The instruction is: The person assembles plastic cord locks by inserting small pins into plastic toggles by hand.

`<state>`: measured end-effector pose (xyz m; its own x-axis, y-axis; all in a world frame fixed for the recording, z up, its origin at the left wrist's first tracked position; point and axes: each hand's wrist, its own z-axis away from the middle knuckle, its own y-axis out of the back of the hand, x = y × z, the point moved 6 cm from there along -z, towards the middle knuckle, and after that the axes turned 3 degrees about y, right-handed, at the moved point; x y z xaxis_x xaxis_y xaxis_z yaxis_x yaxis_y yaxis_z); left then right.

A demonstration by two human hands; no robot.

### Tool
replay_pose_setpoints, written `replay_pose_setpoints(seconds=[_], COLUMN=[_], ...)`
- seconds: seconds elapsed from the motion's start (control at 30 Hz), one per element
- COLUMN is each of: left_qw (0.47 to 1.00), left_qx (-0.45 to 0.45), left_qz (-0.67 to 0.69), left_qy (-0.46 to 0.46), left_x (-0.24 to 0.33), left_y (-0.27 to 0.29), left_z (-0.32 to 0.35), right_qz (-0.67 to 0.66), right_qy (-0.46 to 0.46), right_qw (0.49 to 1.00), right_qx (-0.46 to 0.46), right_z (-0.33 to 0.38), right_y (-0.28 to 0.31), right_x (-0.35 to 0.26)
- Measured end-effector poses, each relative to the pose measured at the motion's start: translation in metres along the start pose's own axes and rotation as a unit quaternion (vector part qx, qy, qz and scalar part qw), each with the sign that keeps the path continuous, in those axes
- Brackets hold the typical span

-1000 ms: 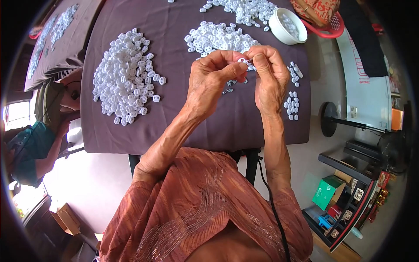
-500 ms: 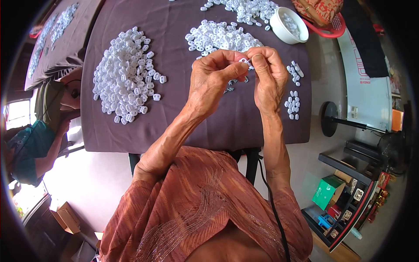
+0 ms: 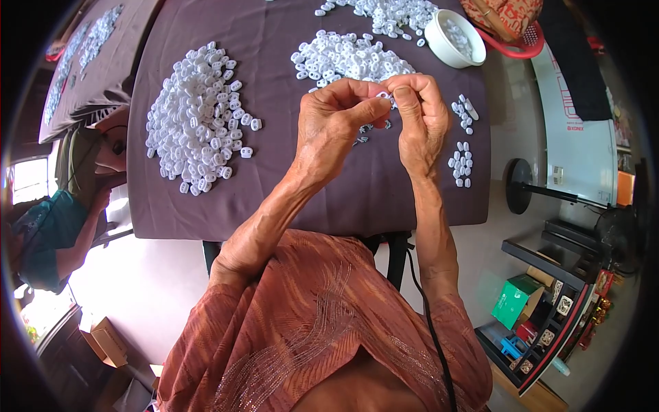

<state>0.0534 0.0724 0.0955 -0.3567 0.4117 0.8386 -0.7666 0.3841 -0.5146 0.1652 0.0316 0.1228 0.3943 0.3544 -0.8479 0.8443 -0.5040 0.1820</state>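
Observation:
Over the table, my left hand (image 3: 328,120) pinches a small white two-holed plastic piece (image 3: 384,97) between thumb and fingers. Close against it, my right hand (image 3: 420,117) has its thumb and forefinger pressed together at the piece's right side. Whatever those right fingertips hold is too small and covered to make out. Beneath my hands, partly hidden, lie small dark metal-looking bits (image 3: 362,140). Just beyond my fingers is a heap of similar white pieces (image 3: 350,56); a larger heap (image 3: 195,117) lies to the left.
Two small groups of white pieces (image 3: 460,165) lie right of my right hand. At the far right stand a white bowl (image 3: 443,51) with pieces inside and a red basket (image 3: 525,42). Another person's arm (image 3: 79,237) shows at left, near a second cloth-covered table (image 3: 103,75).
My right hand has shifted very slightly left, its fingers still pinched beside the white piece. The left hand and the heaps look the same.

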Motion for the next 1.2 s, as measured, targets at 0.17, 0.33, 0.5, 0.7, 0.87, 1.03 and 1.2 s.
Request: replay_pose_setpoints(seconds=[0.17, 0.33, 0.5, 0.7, 0.87, 1.03, 1.2], left_qw=[1.0, 1.0, 0.999, 0.999, 0.999, 1.0, 1.0], left_qx=[0.015, 0.022, -0.028, -0.026, -0.023, -0.01, 0.007], left_qz=[-0.009, 0.002, 0.015, 0.031, 0.018, -0.018, -0.013], left_qy=[0.007, 0.008, 0.009, 0.016, 0.013, 0.008, -0.002], left_x=[-0.005, -0.01, -0.005, -0.005, -0.005, -0.001, 0.0], left_y=[0.002, 0.005, 0.001, 0.002, 0.004, 0.005, 0.007], left_z=[-0.001, -0.006, -0.008, -0.01, -0.01, -0.008, -0.009], right_qz=[0.035, 0.03, -0.029, -0.018, -0.006, 0.041, 0.07], right_qy=[0.027, -0.035, -0.034, -0.036, -0.035, -0.034, -0.019], right_qw=[0.999, 0.999, 0.998, 0.995, 0.993, 0.989, 0.99], right_qx=[0.011, -0.026, -0.041, -0.092, -0.113, -0.138, -0.121], right_z=[0.002, 0.002, -0.005, -0.007, -0.011, -0.012, -0.012], right_y=[-0.001, -0.001, 0.004, 0.007, 0.005, 0.003, -0.002], right_x=[-0.001, 0.004, 0.003, 0.004, 0.001, 0.001, -0.003])
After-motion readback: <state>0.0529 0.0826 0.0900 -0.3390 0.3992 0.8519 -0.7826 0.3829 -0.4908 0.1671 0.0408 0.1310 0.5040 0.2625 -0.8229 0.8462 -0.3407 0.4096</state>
